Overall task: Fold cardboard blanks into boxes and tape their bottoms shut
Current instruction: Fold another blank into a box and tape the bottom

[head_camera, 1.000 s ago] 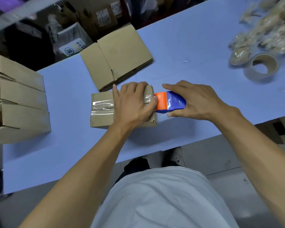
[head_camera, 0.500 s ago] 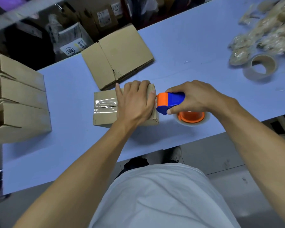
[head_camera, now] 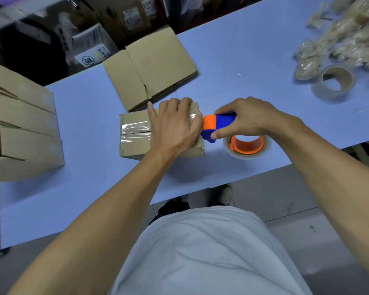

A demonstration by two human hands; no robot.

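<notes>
Cardboard box (head_camera: 134,143) under flat left hand (head_camera: 175,126); right hand (head_camera: 249,119) grips tape dispenser (head_camera: 218,126) just beside.

The left hand (head_camera: 175,126) lies palm down on top of the box (head_camera: 134,135), fingers bent over its far edge, thumb stretched toward the tape dispenser (head_camera: 218,124); its forearm runs back toward the torso. Just right of the box, the right hand (head_camera: 249,120) has its grip on the dispenser's handle, fingers curled over it, thumb beneath, wrist bent.
</notes>
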